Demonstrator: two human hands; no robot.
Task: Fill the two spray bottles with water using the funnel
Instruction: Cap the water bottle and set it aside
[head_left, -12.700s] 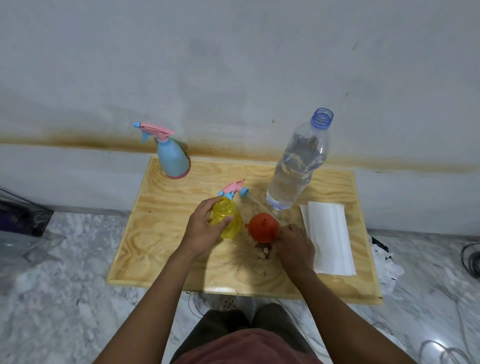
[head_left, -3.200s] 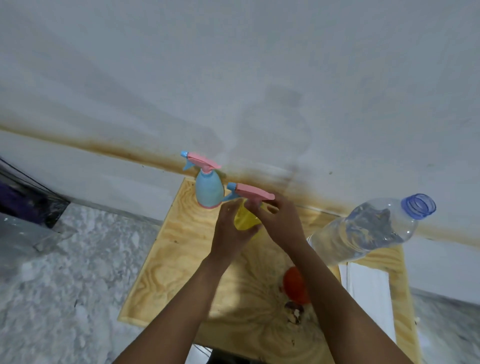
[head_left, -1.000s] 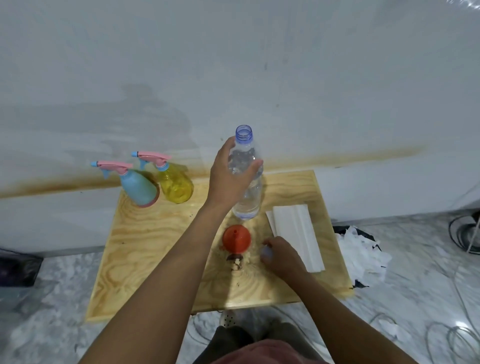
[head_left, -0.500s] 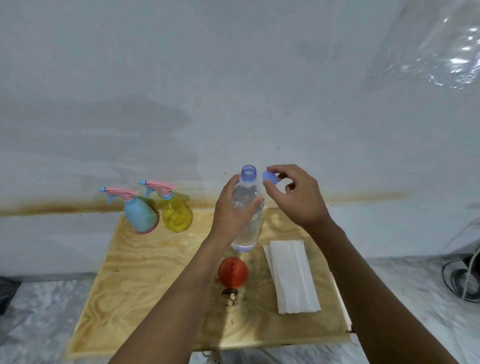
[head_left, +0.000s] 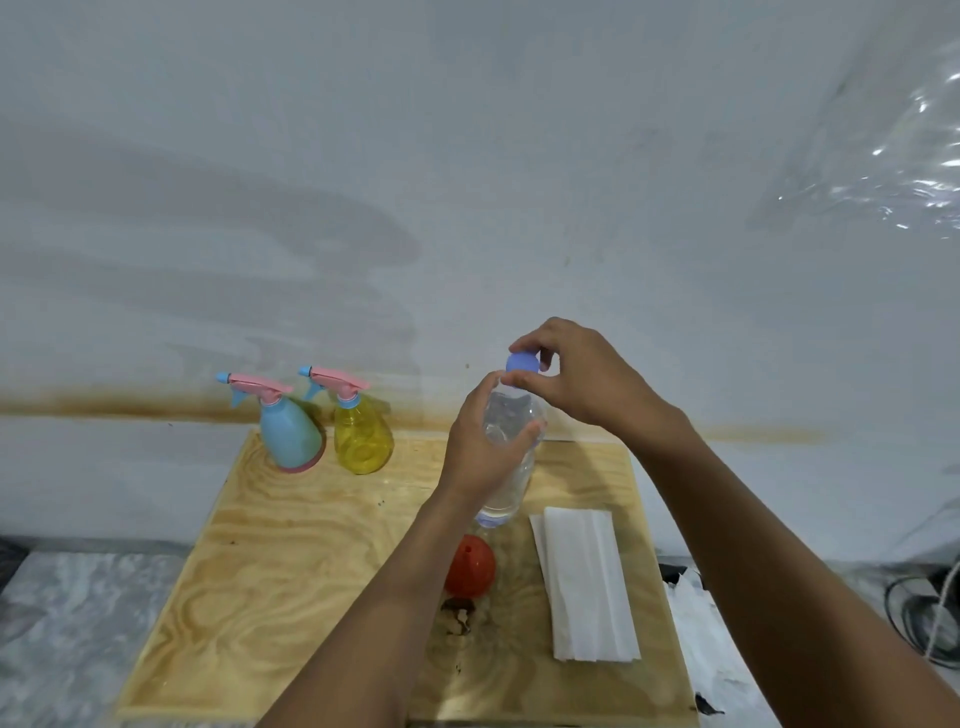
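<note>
A clear water bottle (head_left: 511, 483) stands upright on the wooden board (head_left: 291, 561). My left hand (head_left: 483, 452) grips its upper body. My right hand (head_left: 576, 379) pinches the blue cap (head_left: 522, 362) on top of the bottle's neck. The blue spray bottle (head_left: 288, 434) and the yellow spray bottle (head_left: 361, 434) stand side by side at the board's back left, each with a pink trigger head on. The orange funnel (head_left: 467, 566) lies on the board just in front of the water bottle.
A folded white paper towel (head_left: 587, 582) lies on the board's right side. A dark stain (head_left: 460, 616) marks the wood before the funnel. The wall rises right behind the board. Crumpled paper and cables lie on the marble floor at the right.
My right hand picked up the blue cap from the board, lifted it beside the bottle's mouth, and now holds it on the neck. My left hand stays on the bottle.
</note>
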